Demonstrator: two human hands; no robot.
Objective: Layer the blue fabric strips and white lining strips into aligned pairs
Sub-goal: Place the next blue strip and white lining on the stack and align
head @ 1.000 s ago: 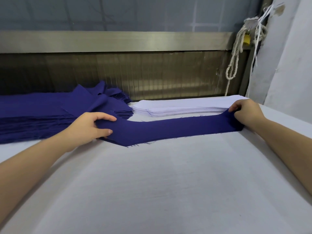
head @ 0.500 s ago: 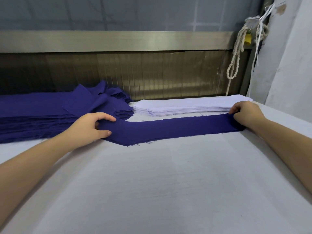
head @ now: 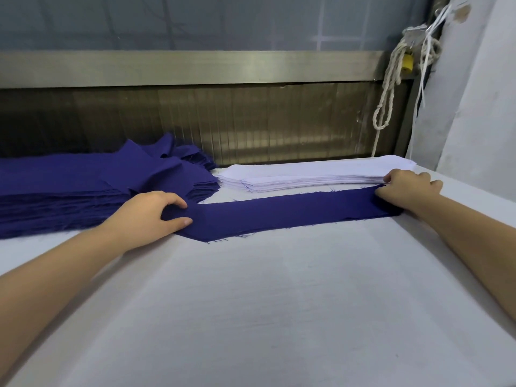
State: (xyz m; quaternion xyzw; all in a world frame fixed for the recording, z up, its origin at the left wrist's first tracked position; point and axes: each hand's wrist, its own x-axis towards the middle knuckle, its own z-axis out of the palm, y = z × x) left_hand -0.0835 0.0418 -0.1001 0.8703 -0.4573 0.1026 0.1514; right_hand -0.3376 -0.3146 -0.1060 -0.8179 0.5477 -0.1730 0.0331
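toward the far edge of the bench [head: 279,303] one blue strip [head: 293,213] lies flat: my left hand [head: 145,216] pinches its left end, my right hand [head: 407,188] grips its right end. just behind sits the white lining stack [head: 315,174]; at far left, the blue stack [head: 69,188].

White table [head: 251,303] bears blue stack [head: 69,185], white stack [head: 307,174], one blue strip [head: 279,213] (frayed edges).

Strip [head: 293,212] before lining stack [head: 315,175], perhaps touching pile [head: 83,185]
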